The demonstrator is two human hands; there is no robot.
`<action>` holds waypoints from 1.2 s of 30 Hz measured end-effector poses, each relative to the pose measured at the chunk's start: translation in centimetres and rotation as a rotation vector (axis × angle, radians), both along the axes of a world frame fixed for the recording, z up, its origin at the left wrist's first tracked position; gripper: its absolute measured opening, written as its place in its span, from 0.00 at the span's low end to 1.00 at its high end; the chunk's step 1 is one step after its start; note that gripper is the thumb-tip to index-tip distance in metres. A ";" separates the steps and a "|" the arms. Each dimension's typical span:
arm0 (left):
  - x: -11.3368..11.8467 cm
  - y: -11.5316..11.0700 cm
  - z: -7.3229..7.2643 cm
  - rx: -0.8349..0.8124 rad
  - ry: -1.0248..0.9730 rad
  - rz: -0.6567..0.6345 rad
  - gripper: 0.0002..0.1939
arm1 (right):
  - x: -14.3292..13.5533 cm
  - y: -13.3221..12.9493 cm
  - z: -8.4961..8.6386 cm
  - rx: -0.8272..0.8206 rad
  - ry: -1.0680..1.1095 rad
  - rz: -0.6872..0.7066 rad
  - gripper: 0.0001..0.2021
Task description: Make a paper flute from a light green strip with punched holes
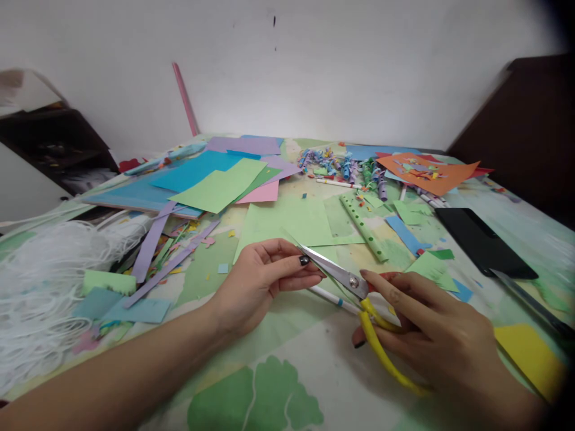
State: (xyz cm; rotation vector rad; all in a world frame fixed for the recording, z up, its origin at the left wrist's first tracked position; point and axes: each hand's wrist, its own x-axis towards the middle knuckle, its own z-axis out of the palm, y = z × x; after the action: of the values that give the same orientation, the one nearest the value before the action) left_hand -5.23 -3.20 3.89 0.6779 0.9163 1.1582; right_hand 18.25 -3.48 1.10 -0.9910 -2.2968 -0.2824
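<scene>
My right hand is closed round the yellow and red handles of a pair of scissors. The blades point left and pass over the fingertips of my left hand. Thumb and fingers of that hand are pinched together on a thin green paper strip, which runs beneath the blades. Most of the strip is hidden by the fingers and the scissors. On the table under the scissors lies a white marker with a blue band. Just beyond my hands are a light green sheet and a rolled green paper tube with dark dots.
White cord is heaped at the left, near purple strips. Coloured sheets are stacked behind. Curled paper pieces and an orange sheet lie at the back. A black phone and a knife-like blade are at right.
</scene>
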 end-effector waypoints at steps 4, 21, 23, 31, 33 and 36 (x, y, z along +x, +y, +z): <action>0.0 0.0 0.0 -0.004 0.038 -0.007 0.06 | -0.2 -0.1 0.0 -0.006 0.009 -0.005 0.18; 0.0 0.1 -0.4 -0.055 0.055 -0.058 0.05 | -0.4 -0.3 -0.7 -0.020 0.017 -0.053 0.18; 0.0 0.1 -0.4 -0.051 0.047 -0.060 0.04 | -0.4 -0.3 -0.8 -0.005 0.019 -0.054 0.18; -0.4 0.3 -0.2 0.016 0.052 -0.083 0.03 | -0.8 -0.3 -0.1 0.037 0.022 -0.052 0.16; -0.7 0.5 0.0 0.045 0.053 -0.077 0.05 | -0.8 -0.3 0.0 0.044 0.027 -0.040 0.16; -1.1 0.8 0.3 0.092 0.088 -0.018 0.06 | -0.7 -0.2 -0.2 0.008 0.031 -0.033 0.17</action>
State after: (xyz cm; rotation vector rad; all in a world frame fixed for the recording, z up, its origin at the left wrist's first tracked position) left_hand -6.30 -2.40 4.17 0.8163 0.9333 1.1675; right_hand 17.58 -3.71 0.89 -1.0228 -2.2519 -0.2881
